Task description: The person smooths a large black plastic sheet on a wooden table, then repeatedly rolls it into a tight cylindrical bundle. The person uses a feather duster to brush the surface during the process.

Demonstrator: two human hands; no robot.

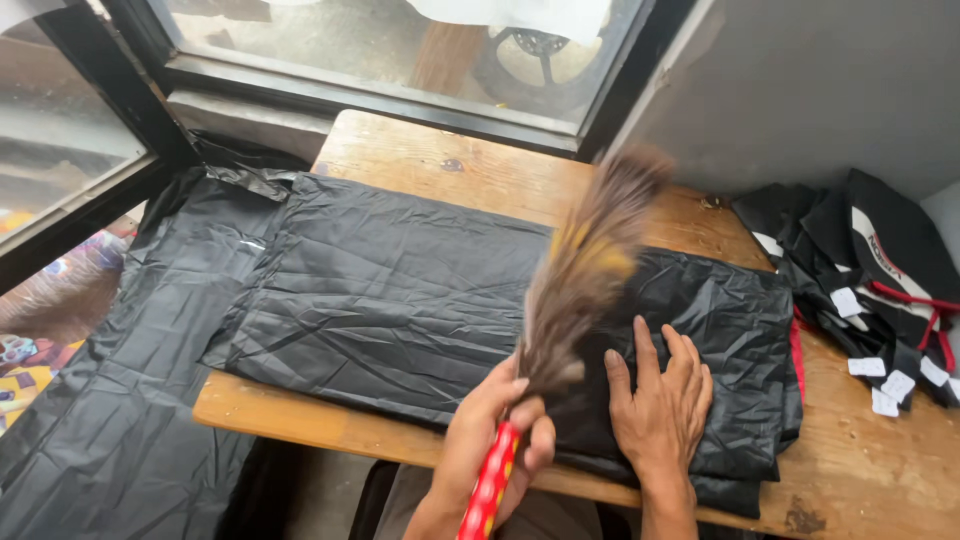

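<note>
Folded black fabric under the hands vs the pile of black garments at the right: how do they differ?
The folded black fabric lies spread flat across the wooden table, while the garment pile is heaped against the wall. The fabric looks plain black; the pile shows red trim and white tags. The right hand presses on the fabric and the left hand sweeps a feather duster over it; no hand touches the pile. Both are dark and rest on the table.

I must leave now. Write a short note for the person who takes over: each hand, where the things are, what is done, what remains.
Left hand: closed grip on the red patterned handle of a brown feather duster, its feathers blurred over the cloth.
Right hand: flat, palm down, pressing the folded black shiny fabric on the wooden table.
More black fabric hangs off the table's left edge.
Done: fabric lies folded.
Left: dusting is in progress; how much is covered cannot be told.
</note>
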